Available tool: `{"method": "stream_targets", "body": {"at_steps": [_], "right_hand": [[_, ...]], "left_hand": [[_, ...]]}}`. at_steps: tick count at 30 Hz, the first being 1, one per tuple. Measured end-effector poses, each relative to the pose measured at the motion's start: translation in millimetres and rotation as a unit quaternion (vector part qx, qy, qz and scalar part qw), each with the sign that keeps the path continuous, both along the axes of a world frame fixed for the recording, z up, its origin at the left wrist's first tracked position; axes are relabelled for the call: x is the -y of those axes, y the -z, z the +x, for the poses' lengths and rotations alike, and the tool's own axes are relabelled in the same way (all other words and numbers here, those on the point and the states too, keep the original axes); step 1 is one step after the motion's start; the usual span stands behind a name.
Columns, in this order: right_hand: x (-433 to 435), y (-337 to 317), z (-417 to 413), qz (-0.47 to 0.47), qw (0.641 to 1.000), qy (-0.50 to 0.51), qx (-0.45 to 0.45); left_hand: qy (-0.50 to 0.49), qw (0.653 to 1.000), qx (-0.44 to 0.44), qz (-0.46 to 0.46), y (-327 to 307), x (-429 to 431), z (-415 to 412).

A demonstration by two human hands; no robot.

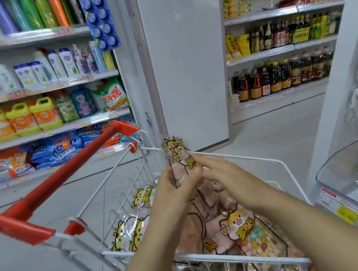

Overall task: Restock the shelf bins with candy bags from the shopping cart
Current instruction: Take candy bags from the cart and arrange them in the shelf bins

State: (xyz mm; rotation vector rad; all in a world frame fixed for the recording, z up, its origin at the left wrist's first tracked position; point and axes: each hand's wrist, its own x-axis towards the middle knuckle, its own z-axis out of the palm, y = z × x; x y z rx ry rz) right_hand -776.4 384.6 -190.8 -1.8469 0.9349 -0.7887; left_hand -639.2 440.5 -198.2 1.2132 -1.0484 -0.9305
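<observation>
L hand (176, 189) + R hand (222, 175) clamped on one candy bag (177, 154), held over shopping cart (258, 160).
Bag upright, long axis approx vertical, top pointing up. L fingers curl round its lower half; R fingertips pinch its right edge. Clear film w/ yellow cartoon-animal print, pink sweets inside. Similar bags (252, 228) lie in cart; clear shelf bin (332, 170) at right.

Glossy clear-plastic candy bag (178, 158); white wire cart (249, 258) with red plastic handle (63, 175).
</observation>
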Motion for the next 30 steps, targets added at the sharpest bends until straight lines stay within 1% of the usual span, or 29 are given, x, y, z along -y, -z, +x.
{"method": "stream_targets", "body": {"at_steps": [3,5,6,7,8,10,12,14,16,21,22,24,25,26,28,29,30], "right_hand": [[5,0,4,-0.003,0.999,0.022,0.035],[18,6,4,0.026,0.994,0.073,0.076],[26,11,2,0.019,0.992,0.104,0.069],[35,18,-1,-0.009,0.991,0.13,0.029],[45,28,-3,-0.04,0.988,0.144,-0.043],[59,46,-2,-0.084,0.97,0.138,-0.182],[68,60,3,-0.103,0.953,0.109,-0.264],[74,66,10,-0.122,0.935,0.074,-0.325],[80,67,15,-0.153,0.919,0.063,-0.359],[84,59,14,-0.221,0.896,0.131,-0.362],[82,57,12,-0.224,0.899,0.15,-0.346],[76,50,5,-0.227,0.91,0.2,-0.282],[71,45,1,-0.245,0.908,0.219,-0.261],[67,42,-4,-0.274,0.893,0.223,-0.277],[55,36,-10,-0.309,0.849,0.191,-0.383],[49,37,-11,-0.303,0.831,0.164,-0.436],[43,37,-11,-0.285,0.823,0.132,-0.474]], "left_hand": [[-0.035,0.999,0.002,-0.021,2,-2,11],[-0.069,0.997,-0.014,-0.041,-3,-3,23],[-0.092,0.994,-0.025,-0.044,-6,-2,30],[-0.114,0.992,-0.038,-0.048,-8,-1,37],[-0.14,0.987,-0.059,-0.048,-10,0,44],[-0.178,0.977,-0.107,-0.05,-10,0,54],[-0.188,0.972,-0.136,-0.042,-8,-2,57],[-0.182,0.971,-0.149,-0.029,-4,-4,57],[-0.182,0.971,-0.155,-0.025,-1,-2,57],[-0.188,0.97,-0.154,-0.025,2,0,58],[-0.192,0.97,-0.15,-0.022,1,-1,57],[-0.214,0.968,-0.129,-0.029,-1,-3,56],[-0.228,0.965,-0.118,-0.047,-1,-3,55],[-0.245,0.961,-0.108,-0.068,-3,-5,54],[-0.273,0.951,-0.095,-0.113,-6,-8,53],[-0.282,0.946,-0.094,-0.128,-6,-10,52],[-0.289,0.942,-0.094,-0.139,-7,-11,51]]}}
